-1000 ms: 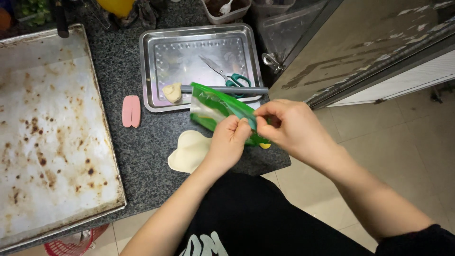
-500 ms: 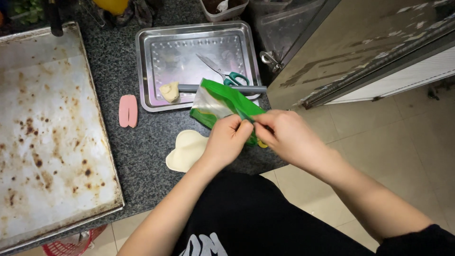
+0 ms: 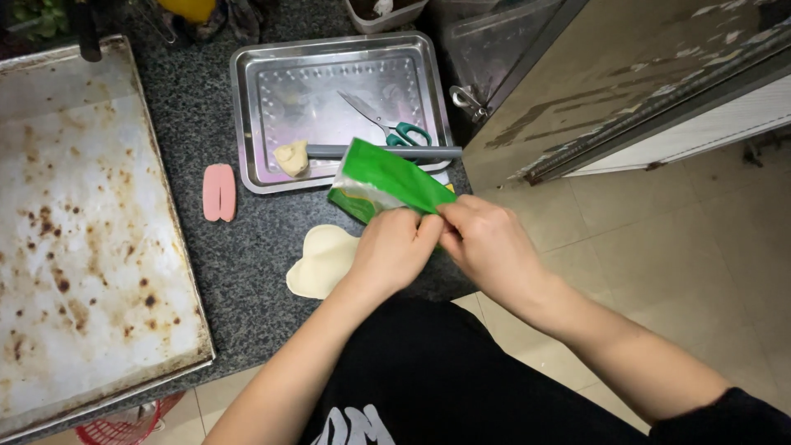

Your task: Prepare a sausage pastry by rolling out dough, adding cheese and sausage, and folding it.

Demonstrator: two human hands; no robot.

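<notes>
Both hands pinch the near edge of a green packet over the counter's front edge.

Head view: the left hand (image 3: 394, 247) and right hand (image 3: 486, 247) meet, fingertips clamped on the green packet (image 3: 383, 177) at centre frame; a clean pull probably needs firm pinches set close together on the thin, glossy, crinkled film. Below left of it a pale, soft dough piece (image 3: 321, 261) lies flat on the speckled grey counter (image 3: 247, 255). A pink oblong item (image 3: 219, 192) lies further left. The shiny embossed steel tray (image 3: 255, 99) at upper centre holds green-handled scissors (image 3: 387, 128) and a dough-tipped tool (image 3: 371, 152). A stained baking sheet (image 3: 82, 231) fills the left.
</notes>
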